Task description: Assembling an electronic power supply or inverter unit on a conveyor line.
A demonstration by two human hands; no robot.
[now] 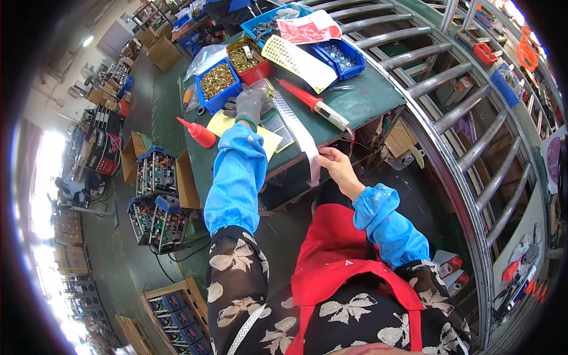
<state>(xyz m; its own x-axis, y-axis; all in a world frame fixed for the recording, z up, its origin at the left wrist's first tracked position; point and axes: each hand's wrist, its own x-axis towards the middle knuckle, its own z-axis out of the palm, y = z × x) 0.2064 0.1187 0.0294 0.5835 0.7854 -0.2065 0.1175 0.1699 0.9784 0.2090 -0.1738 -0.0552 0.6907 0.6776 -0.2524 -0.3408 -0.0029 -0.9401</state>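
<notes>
My left hand (249, 105), in a grey glove, is over yellow paper (221, 123) and a printed sheet (277, 127) on the green table (371, 111). Its fingers look spread, though their tips are partly hidden beside the blue bin of brass parts (216, 81). Bare and pinched closed, my right hand (339, 170) grips a long white strip (294, 125) near its lower end. That end hangs past the table's front edge; the far end reaches up beside the glove. Right of the strip lies a red-and-white handheld tool (313, 103). A red squeeze bottle (200, 134) lies left of the yellow paper.
Behind my hands stand a red bin (250, 61) and a blue bin of small metal parts (342, 59), with a dotted sticker sheet (299, 62) over them. A metal roller conveyor (441, 80) curves along the right. Circuit-board units (160, 171) stand on the left floor.
</notes>
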